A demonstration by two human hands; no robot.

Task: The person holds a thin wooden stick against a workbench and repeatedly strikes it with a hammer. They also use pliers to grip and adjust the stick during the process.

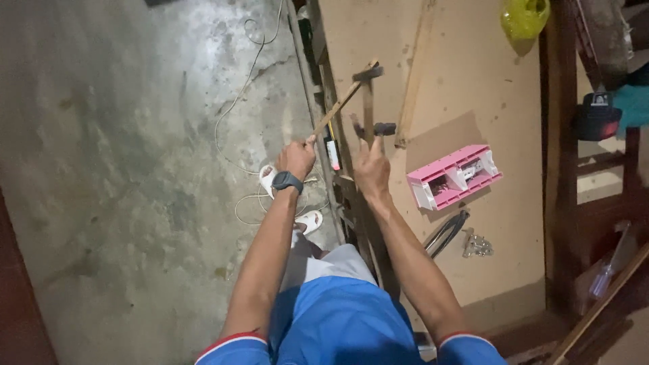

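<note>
Fingers of the left hand are wrapping tight around the lower end of a wooden-handled hammer, which is slanting up and away toward the edge of the board, its dark head sitting at the top. Alongside it, the right hand is closing its fingers around the handle of a second hammer, holding it nearly upright, with its dark head jutting out to the right just above the knuckles. A dark watch is sitting on the left wrist. Both tools are hovering over the edge of a large tan wooden board, where a pink plastic tray is lying flat, well to the right of the hands. Nearer the person, a loop of black cable and a small heap of metal screws are resting on the board. Down on the grey concrete floor, white sandals are showing beneath the left arm, with a thin pale cord trailing across the floor. A yellow bag is lying at the board's far end.
</note>
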